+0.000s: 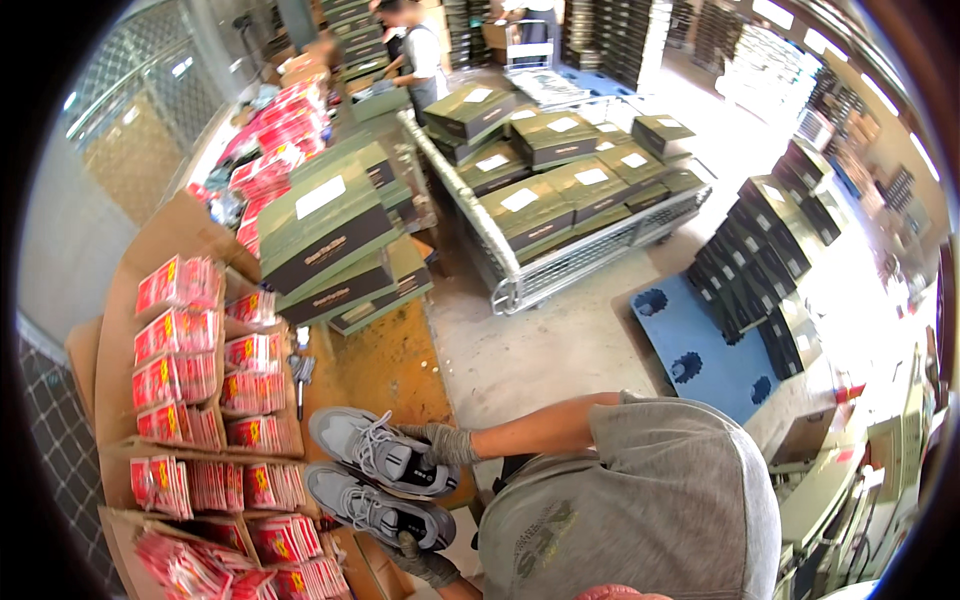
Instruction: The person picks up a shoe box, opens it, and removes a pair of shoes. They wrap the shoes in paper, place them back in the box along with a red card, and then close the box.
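My right hand (442, 446), in a grey knitted glove, grips the heel and collar of a grey sneaker (352, 438) with white laces. Below it, my left hand (421, 562), gloved alike, is closed on the heel of a matching sneaker (345, 495). The two shoes lie side by side, toes pointing left, over the edge of an orange-brown worktable (385, 365). Part of each hand is hidden behind its shoe. Just past the toes is a small brush-like tool (301, 375) with a dark handle.
Cardboard cartons (120, 400) with bundles of red-and-white packets line the left. Green shoeboxes (330, 225) are stacked on the table's far end. Beyond stand a metal cage cart (560, 285) full of shoeboxes, a blue pallet (690, 335) with more boxes, and another person (425, 65).
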`<move>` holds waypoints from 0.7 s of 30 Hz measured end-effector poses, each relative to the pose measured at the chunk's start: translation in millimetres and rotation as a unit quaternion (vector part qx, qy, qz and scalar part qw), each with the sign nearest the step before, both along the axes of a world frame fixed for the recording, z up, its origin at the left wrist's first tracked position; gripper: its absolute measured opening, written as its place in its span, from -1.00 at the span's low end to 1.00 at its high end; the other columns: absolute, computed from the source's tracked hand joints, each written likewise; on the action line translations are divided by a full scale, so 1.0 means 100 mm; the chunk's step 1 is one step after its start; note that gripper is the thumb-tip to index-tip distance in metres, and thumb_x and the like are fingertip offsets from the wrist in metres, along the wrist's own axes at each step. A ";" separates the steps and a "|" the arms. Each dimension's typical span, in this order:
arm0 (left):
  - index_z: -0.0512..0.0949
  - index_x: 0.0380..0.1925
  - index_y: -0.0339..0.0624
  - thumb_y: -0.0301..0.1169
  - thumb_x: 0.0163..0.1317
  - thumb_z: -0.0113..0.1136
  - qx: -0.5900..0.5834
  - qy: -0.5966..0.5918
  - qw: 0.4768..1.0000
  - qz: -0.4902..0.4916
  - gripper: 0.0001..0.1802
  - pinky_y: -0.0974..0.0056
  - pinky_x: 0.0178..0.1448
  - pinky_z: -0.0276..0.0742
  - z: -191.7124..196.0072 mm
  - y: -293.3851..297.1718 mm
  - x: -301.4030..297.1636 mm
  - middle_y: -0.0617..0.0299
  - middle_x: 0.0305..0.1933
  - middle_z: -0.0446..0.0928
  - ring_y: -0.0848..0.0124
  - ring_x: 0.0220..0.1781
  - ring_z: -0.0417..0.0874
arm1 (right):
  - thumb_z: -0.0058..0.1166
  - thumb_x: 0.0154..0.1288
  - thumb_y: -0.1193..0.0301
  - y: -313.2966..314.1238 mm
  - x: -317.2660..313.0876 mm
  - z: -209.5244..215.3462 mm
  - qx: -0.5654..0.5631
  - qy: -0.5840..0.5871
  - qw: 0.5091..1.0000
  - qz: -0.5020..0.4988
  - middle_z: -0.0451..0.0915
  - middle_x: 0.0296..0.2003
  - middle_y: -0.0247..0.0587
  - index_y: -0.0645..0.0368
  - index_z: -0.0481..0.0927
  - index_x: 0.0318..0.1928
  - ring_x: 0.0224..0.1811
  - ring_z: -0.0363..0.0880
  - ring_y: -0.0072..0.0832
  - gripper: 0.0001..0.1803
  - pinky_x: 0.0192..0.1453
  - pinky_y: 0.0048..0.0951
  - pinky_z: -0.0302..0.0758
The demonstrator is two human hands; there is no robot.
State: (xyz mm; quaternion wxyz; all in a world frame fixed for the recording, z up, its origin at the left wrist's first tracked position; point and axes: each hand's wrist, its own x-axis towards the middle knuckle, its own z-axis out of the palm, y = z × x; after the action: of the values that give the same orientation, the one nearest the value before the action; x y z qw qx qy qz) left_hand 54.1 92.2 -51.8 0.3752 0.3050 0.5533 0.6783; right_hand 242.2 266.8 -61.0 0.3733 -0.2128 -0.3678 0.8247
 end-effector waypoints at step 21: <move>0.15 0.57 -0.22 -0.14 0.13 0.49 0.048 -0.034 0.973 0.221 0.07 0.16 0.57 0.21 0.63 -0.50 0.04 0.15 0.47 0.38 0.28 0.46 0.41 | 0.52 -0.01 0.10 0.15 -0.56 0.68 0.122 0.061 0.956 0.259 0.20 0.56 -0.15 0.10 -0.01 0.64 0.61 0.14 -0.28 0.29 0.66 -0.18 0.05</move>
State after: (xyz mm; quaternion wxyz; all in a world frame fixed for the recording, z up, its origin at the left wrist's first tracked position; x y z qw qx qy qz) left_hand 57.9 42.6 11.3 0.2197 0.1691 0.5607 0.7802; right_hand 186.5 281.6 6.7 0.1915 -0.0125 -0.4850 0.8532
